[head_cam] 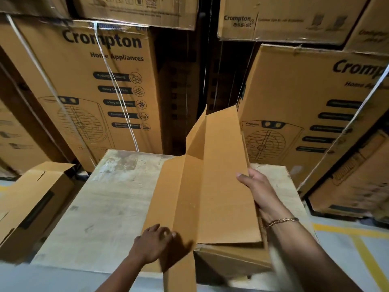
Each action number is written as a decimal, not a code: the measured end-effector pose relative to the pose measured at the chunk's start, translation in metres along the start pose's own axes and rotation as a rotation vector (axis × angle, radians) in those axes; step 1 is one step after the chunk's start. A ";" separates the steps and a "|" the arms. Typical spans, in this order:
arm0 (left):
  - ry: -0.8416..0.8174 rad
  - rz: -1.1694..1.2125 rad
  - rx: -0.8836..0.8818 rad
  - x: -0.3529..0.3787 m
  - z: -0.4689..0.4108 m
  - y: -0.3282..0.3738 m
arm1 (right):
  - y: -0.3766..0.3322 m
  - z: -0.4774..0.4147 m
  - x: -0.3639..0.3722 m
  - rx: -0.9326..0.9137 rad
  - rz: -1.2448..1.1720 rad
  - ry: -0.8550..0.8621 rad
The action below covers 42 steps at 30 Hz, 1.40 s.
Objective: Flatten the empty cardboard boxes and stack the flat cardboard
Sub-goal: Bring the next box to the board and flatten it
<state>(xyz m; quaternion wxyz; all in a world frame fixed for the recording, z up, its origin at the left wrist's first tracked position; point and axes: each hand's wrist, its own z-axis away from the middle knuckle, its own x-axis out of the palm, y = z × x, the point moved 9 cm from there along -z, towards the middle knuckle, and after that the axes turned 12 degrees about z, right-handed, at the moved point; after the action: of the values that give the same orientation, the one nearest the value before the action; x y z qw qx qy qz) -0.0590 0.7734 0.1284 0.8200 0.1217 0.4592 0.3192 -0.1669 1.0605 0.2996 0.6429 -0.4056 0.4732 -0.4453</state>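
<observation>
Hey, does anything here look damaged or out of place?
Yes. The open box at lower left has a torn flap, and the white strap on the Crompton carton behind runs slack and crooked rather than tight.

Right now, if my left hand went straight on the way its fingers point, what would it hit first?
Probably the cardboard box: the left hand points at its raised fold, though the gap is hard to judge.

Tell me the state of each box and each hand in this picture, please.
Plain brown cardboard box: opened out, half folded, not yet flat.
Left hand: open fingers rest on its lower left panel.
Right hand: grips its right edge.
Smaller brown cardboard box at left: standing, top flap open.
Large printed cardboard cartons: stacked, closed, white straps on.
</observation>
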 end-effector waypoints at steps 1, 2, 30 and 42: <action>0.039 0.134 0.003 -0.006 0.006 0.005 | 0.003 0.002 0.012 0.002 0.012 -0.021; 0.070 0.280 0.009 -0.013 0.013 0.010 | 0.009 0.002 0.022 -0.003 0.024 -0.046; 0.779 -0.435 0.390 -0.097 0.145 0.087 | 0.133 0.049 0.034 0.174 0.239 -0.012; 0.394 -0.075 0.312 -0.028 0.082 0.058 | 0.131 0.048 0.040 0.045 0.248 0.110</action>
<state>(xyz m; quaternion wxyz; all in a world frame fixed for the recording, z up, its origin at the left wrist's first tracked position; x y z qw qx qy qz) -0.0256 0.8075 0.2210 0.6974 0.1651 0.6578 0.2316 -0.0892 1.0634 0.1773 0.6750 -0.3046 0.5441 -0.3945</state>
